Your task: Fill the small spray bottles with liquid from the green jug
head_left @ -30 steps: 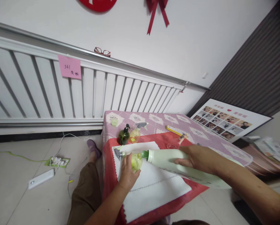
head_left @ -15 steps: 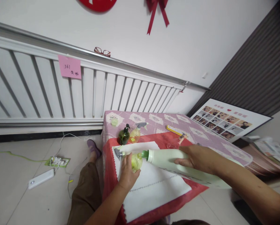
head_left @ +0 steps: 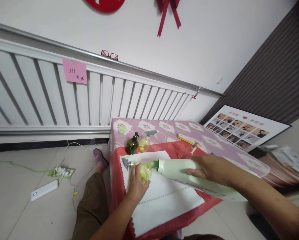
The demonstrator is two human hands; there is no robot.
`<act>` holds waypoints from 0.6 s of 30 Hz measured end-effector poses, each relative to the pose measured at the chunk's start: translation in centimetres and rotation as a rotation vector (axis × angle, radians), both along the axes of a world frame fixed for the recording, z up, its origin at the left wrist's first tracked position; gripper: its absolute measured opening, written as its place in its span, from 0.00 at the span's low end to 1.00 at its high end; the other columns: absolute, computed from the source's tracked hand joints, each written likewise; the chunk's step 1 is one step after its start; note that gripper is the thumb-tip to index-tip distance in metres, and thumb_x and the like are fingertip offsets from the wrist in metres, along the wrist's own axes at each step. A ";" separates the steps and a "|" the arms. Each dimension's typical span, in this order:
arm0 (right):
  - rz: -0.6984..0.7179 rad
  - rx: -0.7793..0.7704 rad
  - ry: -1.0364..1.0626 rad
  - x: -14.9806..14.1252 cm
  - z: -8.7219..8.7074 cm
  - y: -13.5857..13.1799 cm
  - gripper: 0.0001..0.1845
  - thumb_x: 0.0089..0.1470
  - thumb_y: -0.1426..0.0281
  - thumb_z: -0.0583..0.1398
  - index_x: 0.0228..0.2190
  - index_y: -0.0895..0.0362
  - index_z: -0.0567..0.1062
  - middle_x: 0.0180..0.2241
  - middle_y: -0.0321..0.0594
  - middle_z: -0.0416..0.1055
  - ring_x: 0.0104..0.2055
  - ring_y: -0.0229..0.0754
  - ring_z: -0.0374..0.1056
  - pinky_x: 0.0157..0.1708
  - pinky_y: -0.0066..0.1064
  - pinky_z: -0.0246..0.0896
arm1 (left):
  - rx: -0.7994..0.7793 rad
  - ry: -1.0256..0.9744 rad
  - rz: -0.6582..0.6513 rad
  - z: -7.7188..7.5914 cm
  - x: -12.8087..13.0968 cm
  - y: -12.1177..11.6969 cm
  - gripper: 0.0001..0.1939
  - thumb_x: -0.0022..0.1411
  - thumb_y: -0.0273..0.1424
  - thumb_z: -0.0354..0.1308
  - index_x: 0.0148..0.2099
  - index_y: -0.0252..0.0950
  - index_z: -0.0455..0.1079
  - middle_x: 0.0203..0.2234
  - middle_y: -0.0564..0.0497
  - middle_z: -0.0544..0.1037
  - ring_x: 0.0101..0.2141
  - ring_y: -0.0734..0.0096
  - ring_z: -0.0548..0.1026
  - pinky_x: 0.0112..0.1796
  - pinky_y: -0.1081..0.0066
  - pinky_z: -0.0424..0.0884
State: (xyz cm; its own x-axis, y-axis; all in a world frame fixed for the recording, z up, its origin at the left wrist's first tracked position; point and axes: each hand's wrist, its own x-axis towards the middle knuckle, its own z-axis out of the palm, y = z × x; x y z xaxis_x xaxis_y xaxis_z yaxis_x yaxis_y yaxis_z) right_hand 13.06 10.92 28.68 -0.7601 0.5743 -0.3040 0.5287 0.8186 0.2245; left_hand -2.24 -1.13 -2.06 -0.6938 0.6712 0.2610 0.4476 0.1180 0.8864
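My left hand point(head_left: 136, 186) is wrapped round a small clear yellow-green bottle point(head_left: 146, 173) over the white cloth. From above, my right hand point(head_left: 211, 169) grips a long pale green flask point(head_left: 175, 169), tilted so its mouth points left at the bottle. Between that mouth and the bottle's neck sits a green funnel point(head_left: 154, 163). Whether liquid is flowing is too small to tell. Left of the bottle, a grey trigger spray head point(head_left: 126, 163) lies on the cloth. Behind stand a dark green pump bottle point(head_left: 132, 146) and a clear spray bottle point(head_left: 144, 143) with a grey trigger.
The white cloth point(head_left: 161, 213) lies over a red cloth point(head_left: 116, 200) on a table with a purple patterned cover point(head_left: 169, 128). A yellow box point(head_left: 186, 138) rests toward the back. Against the wall runs a white radiator point(head_left: 129, 100). A power strip point(head_left: 61, 172) with cables is on the floor.
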 end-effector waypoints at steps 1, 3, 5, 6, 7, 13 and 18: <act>-0.004 -0.003 0.001 0.0 0.0 0.0 0.22 0.58 0.50 0.52 0.31 0.54 0.71 0.34 0.50 0.78 0.35 0.55 0.74 0.32 0.38 0.59 | 0.001 -0.002 0.000 0.0 0.0 0.0 0.43 0.50 0.31 0.61 0.67 0.34 0.51 0.61 0.38 0.62 0.63 0.52 0.58 0.63 0.58 0.56; -0.007 -0.012 0.003 0.1 0.1 -0.1 0.22 0.58 0.50 0.52 0.31 0.54 0.71 0.34 0.50 0.78 0.35 0.55 0.74 0.31 0.38 0.59 | 0.002 -0.004 0.001 0.0 0.0 0.0 0.43 0.50 0.31 0.61 0.67 0.36 0.51 0.61 0.39 0.62 0.63 0.52 0.58 0.63 0.56 0.56; -0.004 -0.019 0.007 0.1 0.1 -0.2 0.21 0.58 0.50 0.52 0.31 0.54 0.71 0.34 0.49 0.78 0.34 0.54 0.74 0.31 0.37 0.59 | 0.007 -0.002 0.001 0.0 -0.1 0.0 0.43 0.50 0.31 0.61 0.67 0.36 0.51 0.61 0.39 0.62 0.63 0.51 0.58 0.63 0.56 0.56; -0.001 -0.020 0.009 0.1 0.2 -0.2 0.20 0.58 0.51 0.52 0.31 0.54 0.71 0.33 0.49 0.78 0.34 0.53 0.74 0.31 0.37 0.59 | 0.011 0.000 0.000 0.0 -0.1 0.0 0.42 0.50 0.30 0.61 0.66 0.35 0.51 0.61 0.38 0.62 0.63 0.51 0.58 0.63 0.56 0.56; 0.003 -0.019 0.014 0.1 0.2 -0.2 0.20 0.58 0.51 0.53 0.31 0.54 0.72 0.33 0.49 0.78 0.34 0.53 0.74 0.31 0.37 0.59 | 0.012 0.000 0.000 0.0 -0.1 0.0 0.42 0.50 0.30 0.61 0.66 0.35 0.52 0.61 0.38 0.62 0.63 0.52 0.58 0.63 0.56 0.56; 0.002 -0.005 0.016 0.0 0.2 -0.2 0.21 0.57 0.50 0.53 0.32 0.54 0.72 0.34 0.50 0.78 0.35 0.56 0.75 0.31 0.38 0.59 | 0.003 -0.005 -0.006 0.1 -0.1 0.0 0.42 0.50 0.31 0.60 0.67 0.36 0.51 0.61 0.39 0.62 0.63 0.52 0.58 0.63 0.54 0.56; -0.005 -0.001 0.007 0.0 0.2 -0.3 0.20 0.57 0.50 0.53 0.31 0.54 0.72 0.34 0.49 0.78 0.36 0.56 0.75 0.32 0.38 0.60 | 0.004 -0.002 -0.002 0.3 0.0 -0.1 0.42 0.50 0.31 0.60 0.66 0.34 0.52 0.61 0.38 0.62 0.63 0.53 0.58 0.63 0.56 0.56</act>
